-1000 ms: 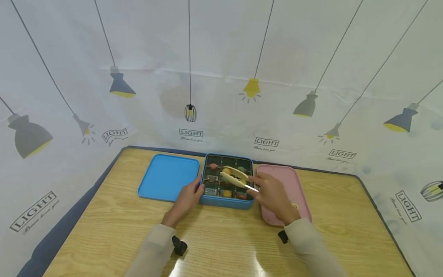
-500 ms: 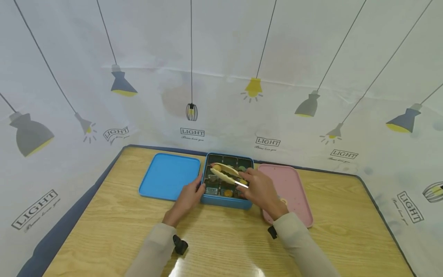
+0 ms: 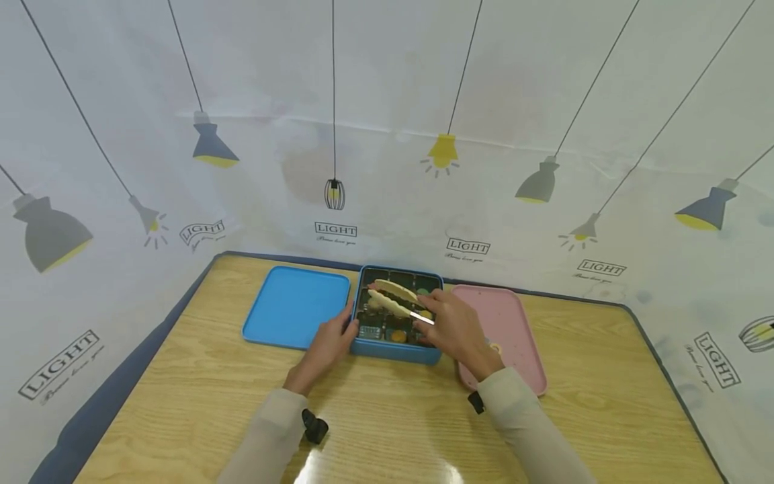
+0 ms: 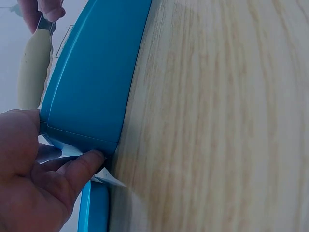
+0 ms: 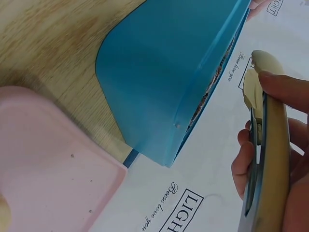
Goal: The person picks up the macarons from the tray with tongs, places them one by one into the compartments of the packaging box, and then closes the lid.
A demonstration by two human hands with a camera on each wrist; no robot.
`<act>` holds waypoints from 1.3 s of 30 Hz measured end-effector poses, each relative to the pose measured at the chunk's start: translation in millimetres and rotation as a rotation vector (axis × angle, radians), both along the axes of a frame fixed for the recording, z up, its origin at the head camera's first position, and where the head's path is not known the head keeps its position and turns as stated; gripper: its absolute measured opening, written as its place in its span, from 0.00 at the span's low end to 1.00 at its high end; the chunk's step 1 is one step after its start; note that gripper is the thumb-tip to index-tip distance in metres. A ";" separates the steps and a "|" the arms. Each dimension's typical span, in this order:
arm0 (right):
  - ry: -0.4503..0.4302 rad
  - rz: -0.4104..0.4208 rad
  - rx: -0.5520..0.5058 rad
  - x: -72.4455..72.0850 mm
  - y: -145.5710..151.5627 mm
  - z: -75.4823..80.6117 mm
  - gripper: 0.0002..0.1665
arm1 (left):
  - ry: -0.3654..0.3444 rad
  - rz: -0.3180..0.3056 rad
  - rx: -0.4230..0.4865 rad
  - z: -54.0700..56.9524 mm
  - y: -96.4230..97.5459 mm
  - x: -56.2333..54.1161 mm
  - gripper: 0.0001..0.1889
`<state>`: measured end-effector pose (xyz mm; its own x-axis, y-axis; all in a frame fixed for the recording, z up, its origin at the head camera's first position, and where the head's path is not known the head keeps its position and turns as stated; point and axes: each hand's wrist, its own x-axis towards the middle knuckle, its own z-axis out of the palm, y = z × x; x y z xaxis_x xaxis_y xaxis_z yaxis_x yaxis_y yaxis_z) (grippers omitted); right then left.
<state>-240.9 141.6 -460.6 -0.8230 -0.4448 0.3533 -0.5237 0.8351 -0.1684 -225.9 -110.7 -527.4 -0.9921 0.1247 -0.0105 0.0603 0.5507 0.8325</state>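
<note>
A blue box with a dark divided inside stands at the table's back; small coloured pieces lie in several compartments, including an orange one. My left hand grips its left side near the front corner, fingers curled against the wall in the left wrist view. My right hand holds tongs with cream tips and a metal middle, also seen in the right wrist view. The spread tips are over the box's left-middle compartments, partly hiding what lies under them. Whether anything sits between the tips is unclear.
A flat blue lid lies left of the box. To the right is a pink tray, partly under my right forearm, with a small pale ring-shaped piece on it. A printed wall sheet rises behind the table.
My right hand has carried the tongs leftward over the box. An orange-brown ball that was between the tips half a second ago no longer shows there. My left hand stays on the box.
</note>
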 end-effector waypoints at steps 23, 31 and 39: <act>-0.053 -0.071 -0.079 20.6 51.7 -0.1 0.29 | 0.007 -0.010 -0.005 -1.4 0.2 -0.8 0.30; -0.013 -0.077 -0.025 38.8 94.4 -2.1 0.31 | -0.010 0.000 -0.011 -3.7 0.3 -2.4 0.30; 0.123 -0.007 -0.031 56.9 139.7 -9.8 0.31 | -0.003 -0.004 -0.014 -4.6 0.6 -2.3 0.30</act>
